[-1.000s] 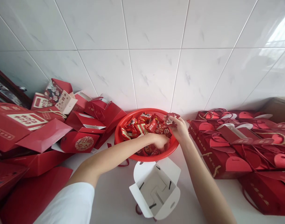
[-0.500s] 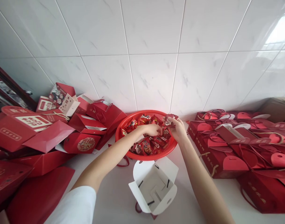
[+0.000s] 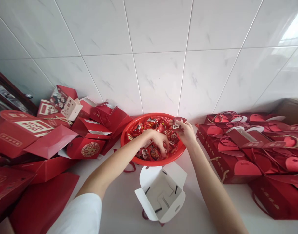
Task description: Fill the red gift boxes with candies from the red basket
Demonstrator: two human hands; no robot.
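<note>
A red plastic basket (image 3: 124, 151) holds many small red wrapped snack packets (image 3: 149, 125). Over its front half, my left hand (image 3: 159, 140) points down among them, fingers bent and apart, tips touching the packets. At the basket's right rim my right hand (image 3: 188, 132) is closed around a red snack packet (image 3: 178, 124) with a pale printed panel; whether more than one is in it, I cannot tell. In front of the basket stands an unfolded gift box (image 3: 161, 198), its white inside facing up, flaps spread and dark ribbon ends poking through the walls.
Red gift boxes (image 3: 88, 148) lie heaped on the left, several with raised flaps. To the right, rows of closed red boxes (image 3: 222, 159) with cord handles stand on the white table (image 3: 117, 211). A tiled wall (image 3: 158, 81) rises behind, and a brown carton (image 3: 290, 112) sits far right.
My left hand has moved toward the front of the basket, its fingers reaching down lower among the packets. My right hand keeps its packet at the rim.
</note>
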